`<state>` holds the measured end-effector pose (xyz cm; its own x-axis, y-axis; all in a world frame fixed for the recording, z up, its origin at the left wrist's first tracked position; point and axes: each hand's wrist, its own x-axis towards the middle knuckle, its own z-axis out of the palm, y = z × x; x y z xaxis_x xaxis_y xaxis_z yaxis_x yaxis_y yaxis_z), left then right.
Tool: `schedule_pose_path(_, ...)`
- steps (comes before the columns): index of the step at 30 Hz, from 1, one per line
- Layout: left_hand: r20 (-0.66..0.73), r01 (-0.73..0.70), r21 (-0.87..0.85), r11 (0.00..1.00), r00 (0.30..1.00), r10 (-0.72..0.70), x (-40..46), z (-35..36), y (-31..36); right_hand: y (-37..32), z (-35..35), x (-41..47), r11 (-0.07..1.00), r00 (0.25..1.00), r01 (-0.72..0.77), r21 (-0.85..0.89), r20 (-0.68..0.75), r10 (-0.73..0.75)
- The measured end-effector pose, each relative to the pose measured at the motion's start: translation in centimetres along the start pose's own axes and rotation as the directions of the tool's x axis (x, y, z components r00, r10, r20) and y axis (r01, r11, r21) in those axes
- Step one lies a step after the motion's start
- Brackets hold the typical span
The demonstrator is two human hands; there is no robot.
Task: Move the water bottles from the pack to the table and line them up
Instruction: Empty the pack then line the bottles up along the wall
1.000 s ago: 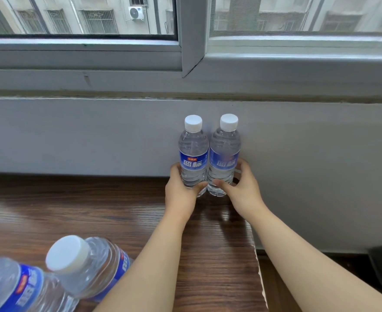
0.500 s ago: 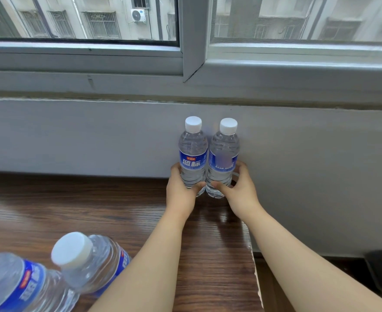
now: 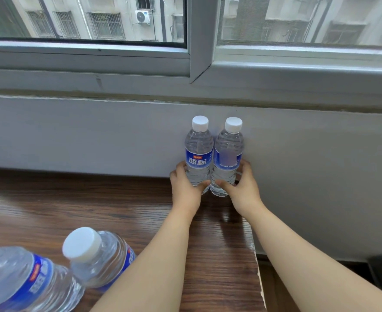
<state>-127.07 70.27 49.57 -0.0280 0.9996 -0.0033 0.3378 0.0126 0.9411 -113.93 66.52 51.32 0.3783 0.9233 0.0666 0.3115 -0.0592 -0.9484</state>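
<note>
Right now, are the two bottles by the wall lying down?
No, the left bottle and the right bottle both stand upright on the table, white caps on top, with a hand around each.

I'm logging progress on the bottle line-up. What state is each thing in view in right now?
Left bottle at the wall: upright, capped, gripped by the left hand.
Right bottle at the wall: upright, capped, gripped by the right hand, beside the first.
Near bottle with white cap: capped, not held.
Nearest bottle at the frame's corner: partly cut off, not held.
Window: seems closed.
</note>
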Motion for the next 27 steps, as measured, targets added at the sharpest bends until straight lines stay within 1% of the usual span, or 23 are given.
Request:
schedule_pose_path(3, -0.011, -0.008, 0.006, 1.000, 1.000, 0.008, 0.2, 0.1, -0.3, -0.1, 0.0, -0.1, 1.000, 1.000, -0.011, 0.001, 0.008, 0.011)
schedule_pose_path(8, -0.007, 0.119, -0.012, 0.993, 0.993, -0.120, -1.1, -0.1, 0.1, -0.3, -0.5, -0.7, 0.999, 0.999, -0.034, 0.018, 0.029, 0.034)
schedule_pose_path(11, 0.005, 0.138, 0.016, 0.990, 0.990, -0.138, -4.2, -0.7, 0.6, 0.3, -0.6, -1.9, 0.997, 0.997, -0.070, -0.016, 0.014, 0.070)
schedule_pose_path(13, 0.066, 0.140, 0.030, 0.990, 0.988, -0.141, -7.2, -1.5, 0.7, 0.9, -0.7, -3.1, 0.993, 0.994, -0.111, -0.050, -0.013, 0.111)
schedule_pose_path(15, 0.181, 0.139, 0.020, 0.990, 0.974, -0.140, -10.5, -2.6, 0.5, 1.3, -0.6, -4.8, 0.987, 0.988, -0.152, -0.055, -0.047, 0.149)
schedule_pose_path(18, 0.325, 0.179, -0.053, 0.982, 0.933, -0.152, -15.3, -5.3, -0.1, 1.3, -0.6, -7.9, 0.988, 0.981, -0.155, -0.019, -0.122, 0.152)
schedule_pose_path(20, 0.360, 0.222, -0.066, 0.973, 0.915, -0.185, -18.3, -7.7, -0.4, 1.0, -0.3, -10.0, 0.991, 0.983, -0.131, 0.011, -0.131, 0.131)
schedule_pose_path(22, 0.346, 0.263, -0.060, 0.963, 0.910, -0.227, -20.8, -10.4, -1.0, 0.3, 0.2, -12.3, 0.992, 0.990, -0.115, 0.052, -0.080, 0.119)
schedule_pose_path(24, 0.305, 0.288, -0.039, 0.957, 0.915, -0.263, -22.8, -13.4, -1.7, -0.9, 1.1, -14.3, 0.986, 0.993, -0.114, 0.119, 0.013, 0.114)
schedule_pose_path(26, 0.213, 0.302, -0.018, 0.953, 0.932, -0.292, -24.3, -16.5, -2.5, -2.3, 2.2, -16.2, 0.980, 0.990, -0.105, 0.171, 0.112, 0.087)
schedule_pose_path(27, 0.129, 0.308, -0.023, 0.951, 0.944, -0.303, -25.0, -17.9, -2.9, -2.8, 2.8, -17.1, 0.979, 0.985, -0.100, 0.180, 0.159, 0.071)
